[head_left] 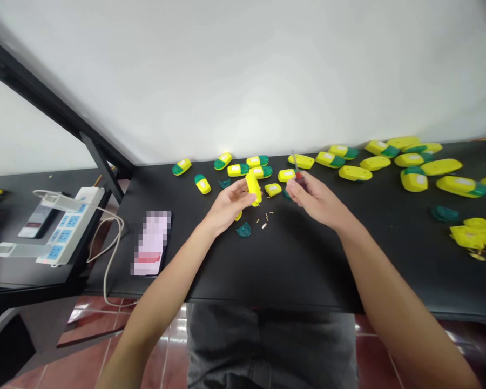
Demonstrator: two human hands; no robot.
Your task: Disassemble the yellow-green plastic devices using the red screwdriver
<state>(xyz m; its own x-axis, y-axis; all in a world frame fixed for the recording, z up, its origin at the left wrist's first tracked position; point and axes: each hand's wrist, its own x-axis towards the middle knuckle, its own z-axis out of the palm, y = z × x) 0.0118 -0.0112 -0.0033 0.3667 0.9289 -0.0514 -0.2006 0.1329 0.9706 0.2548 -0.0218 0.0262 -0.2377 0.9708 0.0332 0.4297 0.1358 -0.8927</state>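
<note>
Between the thumb and fingers of my left hand is a yellow plastic casing, held upright above the black table. My right hand is closed around a screwdriver with a red and dark handle, its thin shaft pointing up and away from the casing. On the table below lie a dark green translucent cover and several small screws. A short yellow casing piece rests between my hands. Part of another yellow piece shows under my left hand.
Yellow-and-green casings lie in a loose row along the wall and at the right. Opened yellow shells sit at the far right. A phone lies at the left, near a power strip with white cables.
</note>
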